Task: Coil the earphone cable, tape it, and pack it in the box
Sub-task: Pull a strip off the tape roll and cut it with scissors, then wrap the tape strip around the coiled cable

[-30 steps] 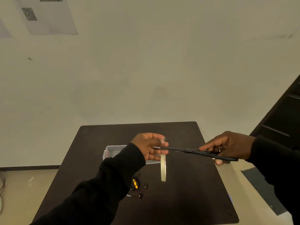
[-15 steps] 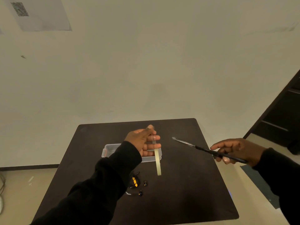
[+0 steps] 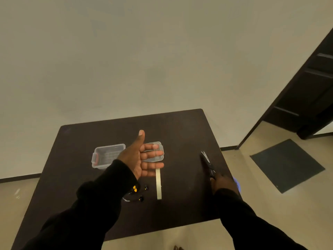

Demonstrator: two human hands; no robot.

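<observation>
My left hand hovers palm up over the dark table, fingers spread and thumb raised; a pale patch, perhaps a strip of tape, sits on a fingertip. A cream tape roll shows edge-on just under my little finger; I cannot tell whether it touches the hand or the table. The black earphones with yellow marks lie loose by my left wrist, partly hidden by the sleeve. The clear box with a red latch stands behind my hand. At the table's right edge my right hand holds black scissors low.
The box's clear lid lies to the right of the box, partly behind my fingers. A dark mat is on the floor at right, beside a dark door frame. A pale wall rises behind the table.
My right hand has swung the scissors away from the tape and down to the table's right edge. My left hand has opened flat, and the roll has sunk lower.
</observation>
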